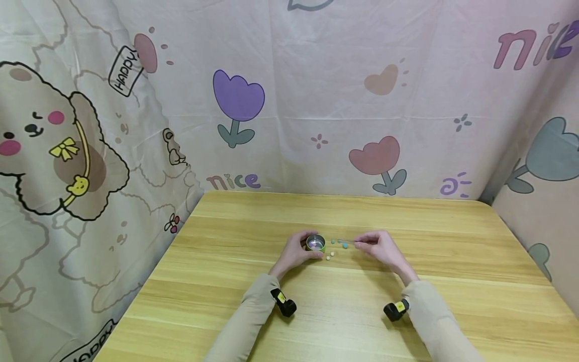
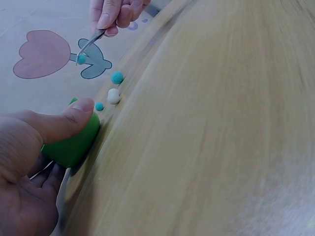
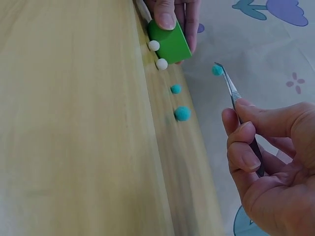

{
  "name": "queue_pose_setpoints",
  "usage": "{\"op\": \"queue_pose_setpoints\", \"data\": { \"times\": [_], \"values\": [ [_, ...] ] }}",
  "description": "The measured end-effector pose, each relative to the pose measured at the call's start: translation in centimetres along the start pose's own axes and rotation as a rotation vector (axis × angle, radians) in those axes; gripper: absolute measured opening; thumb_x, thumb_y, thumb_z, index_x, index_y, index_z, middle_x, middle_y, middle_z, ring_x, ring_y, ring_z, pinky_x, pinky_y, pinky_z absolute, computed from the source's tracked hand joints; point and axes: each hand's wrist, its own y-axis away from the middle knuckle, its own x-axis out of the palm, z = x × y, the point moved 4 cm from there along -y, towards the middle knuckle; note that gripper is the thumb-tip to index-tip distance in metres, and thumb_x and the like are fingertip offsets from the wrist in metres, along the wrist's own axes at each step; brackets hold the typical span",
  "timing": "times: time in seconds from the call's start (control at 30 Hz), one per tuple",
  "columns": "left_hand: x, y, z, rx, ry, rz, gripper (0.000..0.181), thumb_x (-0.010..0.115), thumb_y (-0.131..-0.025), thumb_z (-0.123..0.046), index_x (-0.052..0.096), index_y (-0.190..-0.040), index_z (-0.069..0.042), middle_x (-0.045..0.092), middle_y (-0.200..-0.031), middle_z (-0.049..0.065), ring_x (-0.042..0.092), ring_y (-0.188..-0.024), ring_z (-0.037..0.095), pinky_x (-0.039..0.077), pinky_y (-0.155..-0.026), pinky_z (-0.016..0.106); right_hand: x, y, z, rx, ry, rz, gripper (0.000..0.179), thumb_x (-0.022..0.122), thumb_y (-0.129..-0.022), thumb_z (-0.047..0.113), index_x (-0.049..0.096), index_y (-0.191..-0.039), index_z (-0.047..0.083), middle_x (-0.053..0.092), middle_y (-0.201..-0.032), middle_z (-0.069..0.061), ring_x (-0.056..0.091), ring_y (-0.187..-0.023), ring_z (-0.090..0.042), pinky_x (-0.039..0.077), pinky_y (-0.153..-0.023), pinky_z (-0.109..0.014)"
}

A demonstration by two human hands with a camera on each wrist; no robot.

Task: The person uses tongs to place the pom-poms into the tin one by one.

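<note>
My left hand (image 1: 297, 251) grips a small round green tin (image 3: 170, 43), thumb on the near side and fingers round the far side. In the head view the tin's silvery inside faces up. My right hand (image 3: 270, 152) pinches metal tweezers (image 3: 233, 88) with bent tips. Between those tips sits a small teal ball (image 3: 217, 70), held above the table to the right of the tin. Two more teal balls, a larger one (image 3: 182, 113) and a smaller one (image 3: 175, 89), lie on the table. Two white balls (image 1: 332, 254) rest close to the tin's right side.
The wooden table (image 1: 344, 311) reaches back to a patterned cloth (image 1: 307, 100) hanging behind it. Another cloth hangs at the left. Each sleeved wrist carries a small black camera (image 1: 285, 303).
</note>
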Motion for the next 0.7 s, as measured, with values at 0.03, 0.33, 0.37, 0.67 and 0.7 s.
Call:
{"op": "queue_pose_setpoints", "data": {
  "times": [0.03, 0.33, 0.37, 0.67, 0.7],
  "values": [
    [0.0, 0.0, 0.0, -0.003, -0.001, 0.001, 0.065, 0.086, -0.077, -0.007, 0.057, -0.135, 0.001, 0.064, -0.131, 0.021, 0.064, -0.120, 0.036, 0.055, -0.104, 0.043, 0.0, 0.0, 0.1, -0.002, -0.001, -0.002, 0.026, 0.073, -0.091, 0.010, 0.071, -0.109, -0.009, 0.074, -0.090, -0.019, 0.055, -0.062, -0.005, 0.048, -0.052, -0.019],
    [0.0, -0.1, 0.1, -0.006, 0.003, 0.001, 0.067, 0.086, -0.077, -0.009, 0.056, -0.136, 0.002, 0.064, -0.132, 0.021, 0.064, -0.121, 0.036, 0.053, -0.106, 0.045, 0.3, -0.4, 0.6, -0.017, 0.016, -0.005, 0.026, 0.072, -0.091, 0.010, 0.071, -0.110, -0.008, 0.072, -0.095, -0.024, 0.053, -0.064, -0.004, 0.047, -0.055, -0.018],
    [0.0, -0.1, 0.1, -0.006, 0.004, 0.001, 0.067, 0.086, -0.077, -0.009, 0.056, -0.136, 0.002, 0.064, -0.132, 0.021, 0.064, -0.121, 0.036, 0.053, -0.106, 0.046, 0.4, -0.4, 0.7, -0.018, 0.013, -0.005, 0.026, 0.072, -0.091, 0.010, 0.072, -0.109, -0.008, 0.072, -0.094, -0.024, 0.052, -0.064, -0.004, 0.046, -0.054, -0.018],
    [0.0, -0.1, 0.1, -0.003, -0.001, 0.003, 0.067, 0.086, -0.077, -0.008, 0.056, -0.136, 0.002, 0.064, -0.132, 0.021, 0.064, -0.120, 0.036, 0.054, -0.105, 0.045, 0.9, -0.8, 1.1, -0.024, -0.005, 0.003, 0.026, 0.073, -0.091, 0.010, 0.071, -0.109, -0.009, 0.072, -0.084, -0.009, 0.052, -0.062, -0.004, 0.045, -0.053, -0.018],
    [0.0, -0.1, 0.1, -0.002, -0.001, 0.003, 0.067, 0.086, -0.077, -0.008, 0.057, -0.136, 0.002, 0.064, -0.132, 0.021, 0.064, -0.120, 0.036, 0.054, -0.105, 0.045, 0.9, -0.9, 1.1, -0.021, -0.007, 0.002, 0.026, 0.073, -0.091, 0.010, 0.071, -0.109, -0.009, 0.072, -0.084, -0.009, 0.052, -0.062, -0.004, 0.045, -0.053, -0.018]
  ]
}}
